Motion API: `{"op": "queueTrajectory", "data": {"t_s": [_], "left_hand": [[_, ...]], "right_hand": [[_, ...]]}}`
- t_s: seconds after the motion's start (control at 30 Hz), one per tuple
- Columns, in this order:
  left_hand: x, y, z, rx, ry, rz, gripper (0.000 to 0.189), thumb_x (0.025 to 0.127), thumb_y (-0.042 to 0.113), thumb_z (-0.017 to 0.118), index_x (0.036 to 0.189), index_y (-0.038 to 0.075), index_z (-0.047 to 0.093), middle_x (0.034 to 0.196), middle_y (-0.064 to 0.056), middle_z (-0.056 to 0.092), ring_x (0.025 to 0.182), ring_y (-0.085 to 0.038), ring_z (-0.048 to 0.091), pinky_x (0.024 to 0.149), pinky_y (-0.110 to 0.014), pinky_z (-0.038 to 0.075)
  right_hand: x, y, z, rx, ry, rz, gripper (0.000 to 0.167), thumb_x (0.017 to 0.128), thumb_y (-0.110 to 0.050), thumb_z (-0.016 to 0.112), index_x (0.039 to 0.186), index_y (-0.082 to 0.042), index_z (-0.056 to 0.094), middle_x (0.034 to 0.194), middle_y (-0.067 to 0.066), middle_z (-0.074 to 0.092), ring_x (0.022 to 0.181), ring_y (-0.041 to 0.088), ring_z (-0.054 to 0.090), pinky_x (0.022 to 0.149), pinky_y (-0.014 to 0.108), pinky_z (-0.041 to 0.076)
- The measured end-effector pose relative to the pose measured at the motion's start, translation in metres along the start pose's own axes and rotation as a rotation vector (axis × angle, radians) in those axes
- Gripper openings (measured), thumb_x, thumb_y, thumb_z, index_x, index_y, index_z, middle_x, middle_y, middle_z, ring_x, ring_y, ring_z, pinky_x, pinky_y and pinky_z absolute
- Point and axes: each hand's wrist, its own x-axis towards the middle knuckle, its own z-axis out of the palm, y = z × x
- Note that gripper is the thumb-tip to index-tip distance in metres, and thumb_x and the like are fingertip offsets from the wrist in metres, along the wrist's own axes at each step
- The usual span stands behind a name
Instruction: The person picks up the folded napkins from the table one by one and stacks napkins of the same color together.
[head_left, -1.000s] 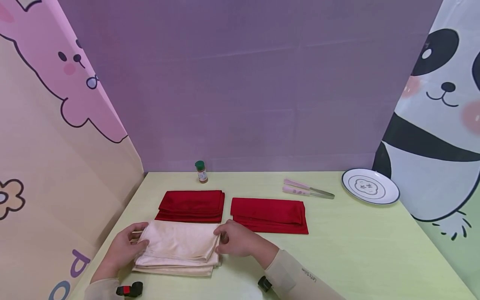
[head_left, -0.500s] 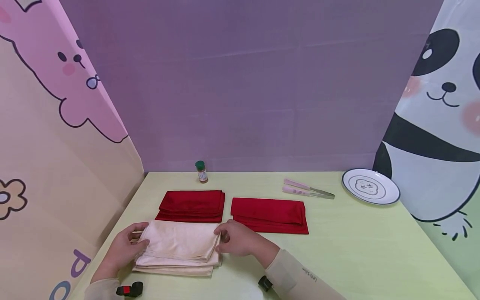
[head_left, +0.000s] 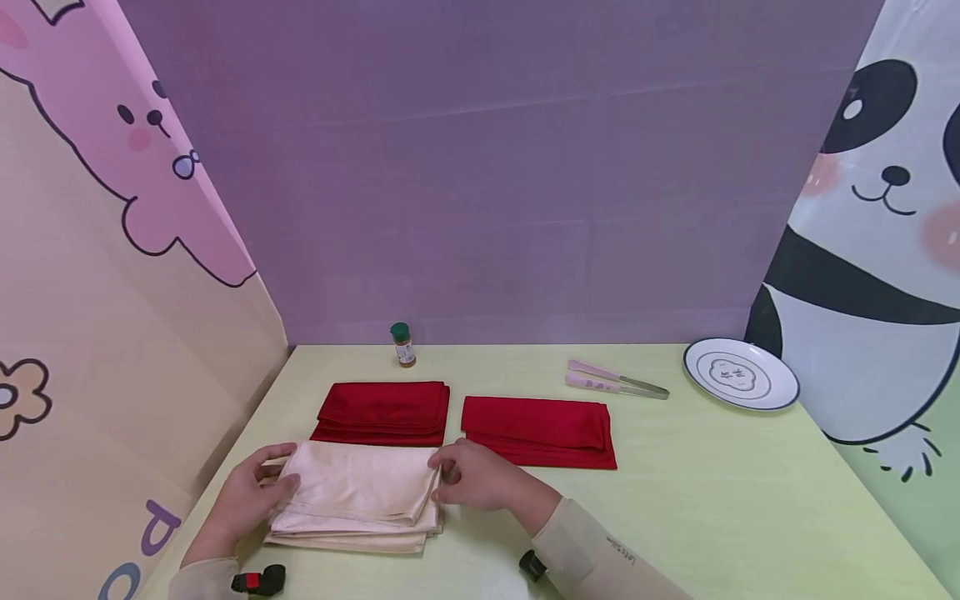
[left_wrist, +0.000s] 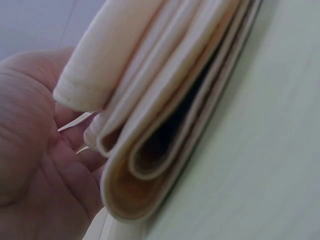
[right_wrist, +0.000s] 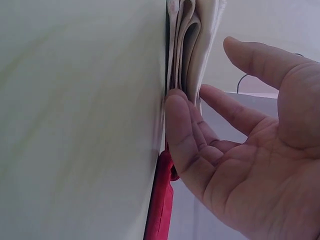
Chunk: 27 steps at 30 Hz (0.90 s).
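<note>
A folded cream cloth (head_left: 360,479) in several layers lies at the front left of the table, and my hands are on either side of it. My left hand (head_left: 247,496) rests at its left edge, fingertips and thumb against the folds. In the left wrist view the rounded folds (left_wrist: 135,195) partly hide those fingers. At the right edge is my right hand (head_left: 480,479), its bent fingers touching the layers. The right wrist view shows the right thumb (right_wrist: 255,60) apart from the cloth (right_wrist: 207,45), with the lower fingertips right at its edge.
Two folded red cloths lie behind: the left one (head_left: 382,408) just beyond the cream cloth, the right one (head_left: 540,429) beyond my right hand. Further back stand a green-capped jar (head_left: 403,346), pink-handled tongs (head_left: 615,381) and a white plate (head_left: 701,367) at the right edge.
</note>
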Motion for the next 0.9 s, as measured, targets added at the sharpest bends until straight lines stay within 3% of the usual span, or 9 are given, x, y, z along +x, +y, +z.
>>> {"op": "queueTrajectory", "data": {"t_s": [0.27,0.4,0.53,0.63,0.77,0.9], "left_hand": [[0.0,0.005,0.002,-0.015,0.106,0.12,0.045,0.099,0.011,0.074,0.14,0.0,0.06,0.14,-0.024,0.059,0.121,-0.041,0.063,0.083,-0.017,0.054],[0.0,0.013,0.003,-0.018,0.199,0.204,0.04,0.099,0.01,0.073,0.136,0.0,0.063,0.136,-0.021,0.063,0.117,-0.026,0.067,0.085,-0.014,0.053],[0.0,0.023,0.005,-0.044,0.264,0.258,0.037,0.099,0.008,0.072,0.135,0.002,0.064,0.13,-0.009,0.067,0.111,-0.007,0.068,0.086,-0.014,0.052],[0.0,0.03,0.006,-0.062,0.289,0.28,0.037,0.099,0.007,0.072,0.135,0.002,0.065,0.127,0.0,0.067,0.11,-0.001,0.066,0.087,-0.013,0.051],[0.0,0.04,0.009,-0.058,0.325,0.297,0.036,0.099,0.005,0.071,0.135,0.003,0.066,0.127,-0.002,0.068,0.108,-0.002,0.066,0.086,-0.013,0.05],[0.004,0.054,0.015,-0.109,0.344,0.329,0.033,0.099,0.001,0.07,0.132,0.002,0.067,0.127,-0.01,0.069,0.107,-0.005,0.067,0.086,-0.015,0.051]], "right_hand": [[0.0,0.001,-0.007,0.025,0.001,-0.025,0.042,0.092,-0.021,0.082,0.13,-0.01,0.068,0.109,0.004,0.066,0.091,0.012,0.065,0.077,0.029,0.055],[-0.003,-0.001,-0.014,0.025,0.039,-0.046,0.04,0.093,-0.02,0.08,0.129,-0.009,0.068,0.11,0.006,0.067,0.092,0.014,0.066,0.076,0.029,0.056],[-0.009,0.0,-0.023,0.025,0.082,-0.065,0.037,0.094,-0.019,0.079,0.129,-0.008,0.068,0.111,0.007,0.067,0.093,0.016,0.066,0.077,0.03,0.056],[-0.014,0.002,-0.031,0.027,0.111,-0.077,0.036,0.094,-0.019,0.079,0.128,-0.009,0.069,0.108,0.005,0.067,0.092,0.018,0.065,0.076,0.031,0.056],[-0.02,0.005,-0.04,0.021,0.144,-0.073,0.033,0.095,-0.021,0.079,0.126,-0.015,0.069,0.103,-0.003,0.066,0.09,0.016,0.065,0.075,0.031,0.056],[-0.024,0.009,-0.05,0.038,0.177,-0.071,0.03,0.096,-0.021,0.078,0.124,-0.018,0.069,0.105,-0.005,0.066,0.093,0.018,0.065,0.078,0.032,0.056]]}}
